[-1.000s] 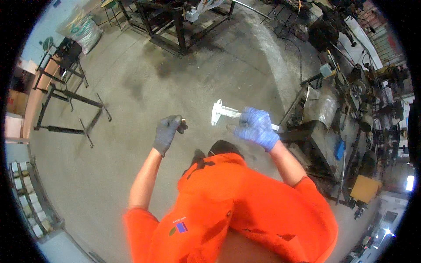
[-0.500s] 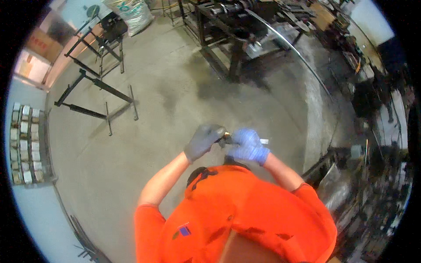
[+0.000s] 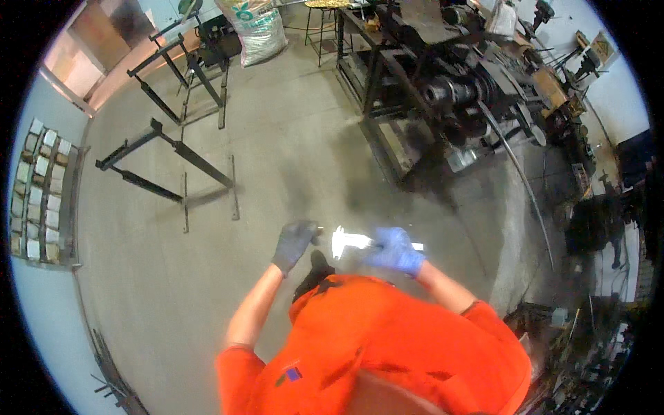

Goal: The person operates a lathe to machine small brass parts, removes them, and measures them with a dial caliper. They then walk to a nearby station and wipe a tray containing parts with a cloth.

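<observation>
In a dark grey glove, my left hand (image 3: pixel 294 246) is closed, with the tip of a small brass-coloured piece (image 3: pixel 319 228) showing at its fingertips. What kind of part it is, I cannot make out. My right hand (image 3: pixel 396 252), gloved in blue, grips a silver caliper (image 3: pixel 354 241). The caliper's jaws point toward my left hand, and the end of its beam sticks out past the right side of the glove. A gap separates the jaws from the small piece. Both hands are held in front of my orange shirt, above the grey floor.
Dark metal stands (image 3: pixel 169 159) rise from the floor at the left, near a wall rack of small bins (image 3: pixel 34 200). Behind them is a big white sack (image 3: pixel 252 31). A machine (image 3: pixel 456 93) on a steel bench, with a long rod (image 3: pixel 519 173) slanting down, occupies the right.
My hands have moved apart, the left one going left with the small piece. The caliper's jaws, hidden earlier, now show. The view has shifted, with more of the machine and bench visible.
</observation>
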`<state>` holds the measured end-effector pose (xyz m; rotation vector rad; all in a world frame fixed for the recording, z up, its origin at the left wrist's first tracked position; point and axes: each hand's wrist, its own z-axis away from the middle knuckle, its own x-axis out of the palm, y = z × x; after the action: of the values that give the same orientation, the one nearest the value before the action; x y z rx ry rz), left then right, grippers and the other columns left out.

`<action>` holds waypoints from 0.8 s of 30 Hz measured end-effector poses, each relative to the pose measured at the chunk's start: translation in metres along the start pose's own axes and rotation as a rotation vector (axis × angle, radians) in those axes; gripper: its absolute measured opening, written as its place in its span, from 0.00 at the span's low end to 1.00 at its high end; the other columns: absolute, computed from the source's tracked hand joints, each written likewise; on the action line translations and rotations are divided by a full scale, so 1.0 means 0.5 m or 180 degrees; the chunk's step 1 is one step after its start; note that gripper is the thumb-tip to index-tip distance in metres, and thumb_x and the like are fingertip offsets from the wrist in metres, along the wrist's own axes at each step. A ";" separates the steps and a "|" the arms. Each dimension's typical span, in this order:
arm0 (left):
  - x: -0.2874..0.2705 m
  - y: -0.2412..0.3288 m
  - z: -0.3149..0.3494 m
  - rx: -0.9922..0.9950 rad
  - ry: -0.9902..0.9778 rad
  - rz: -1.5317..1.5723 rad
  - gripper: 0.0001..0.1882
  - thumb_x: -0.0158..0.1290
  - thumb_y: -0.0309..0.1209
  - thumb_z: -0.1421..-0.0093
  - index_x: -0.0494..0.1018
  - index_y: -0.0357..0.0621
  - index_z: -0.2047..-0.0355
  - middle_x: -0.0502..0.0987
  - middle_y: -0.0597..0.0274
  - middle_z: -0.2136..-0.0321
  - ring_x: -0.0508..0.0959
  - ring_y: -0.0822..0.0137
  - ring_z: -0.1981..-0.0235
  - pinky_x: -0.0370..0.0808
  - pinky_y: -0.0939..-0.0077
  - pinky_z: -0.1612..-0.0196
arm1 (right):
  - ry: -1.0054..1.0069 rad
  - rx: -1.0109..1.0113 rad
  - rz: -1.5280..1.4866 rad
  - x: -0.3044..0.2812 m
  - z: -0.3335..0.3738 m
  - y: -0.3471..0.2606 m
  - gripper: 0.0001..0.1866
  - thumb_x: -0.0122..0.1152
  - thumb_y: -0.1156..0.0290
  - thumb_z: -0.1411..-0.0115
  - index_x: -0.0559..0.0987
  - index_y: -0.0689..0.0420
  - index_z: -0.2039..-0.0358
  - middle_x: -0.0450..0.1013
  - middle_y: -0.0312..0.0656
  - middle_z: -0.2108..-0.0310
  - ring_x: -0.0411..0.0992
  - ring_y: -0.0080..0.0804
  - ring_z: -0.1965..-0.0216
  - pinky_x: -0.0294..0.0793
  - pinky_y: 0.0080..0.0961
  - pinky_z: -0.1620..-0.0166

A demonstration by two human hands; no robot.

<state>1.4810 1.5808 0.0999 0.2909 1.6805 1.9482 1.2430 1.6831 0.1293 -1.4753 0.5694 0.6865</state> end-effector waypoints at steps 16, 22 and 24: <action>-0.413 -0.067 -0.576 -0.0383 0.0166 0.0883 0.18 0.49 0.40 0.40 0.73 0.32 0.69 0.76 0.54 0.77 0.77 0.65 0.74 0.73 0.72 0.67 | -0.0642 0.1659 -0.0782 -0.002 -0.671 0.038 0.26 0.62 0.43 0.55 0.79 0.59 0.79 0.68 0.55 0.83 0.69 0.47 0.81 0.67 0.33 0.74; -0.540 -0.070 -0.749 -0.0804 0.0402 0.1169 0.16 0.49 0.37 0.40 0.71 0.33 0.67 0.76 0.53 0.75 0.78 0.63 0.73 0.75 0.72 0.68 | -0.0753 0.0776 -0.0720 -0.014 -1.018 0.117 0.24 0.61 0.45 0.52 0.79 0.57 0.80 0.66 0.49 0.87 0.63 0.36 0.85 0.64 0.33 0.77; -0.574 -0.045 -0.812 -0.0982 0.0755 0.1788 0.15 0.50 0.36 0.41 0.71 0.33 0.67 0.76 0.53 0.73 0.78 0.61 0.74 0.76 0.70 0.68 | -0.0446 0.0415 -0.0744 -0.026 -1.122 0.137 0.23 0.61 0.45 0.52 0.79 0.57 0.80 0.67 0.49 0.87 0.63 0.36 0.86 0.64 0.33 0.77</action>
<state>1.5224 1.0873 0.0509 0.4660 1.5091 2.7128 1.2220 1.1206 0.0740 -1.3346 0.3215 0.5536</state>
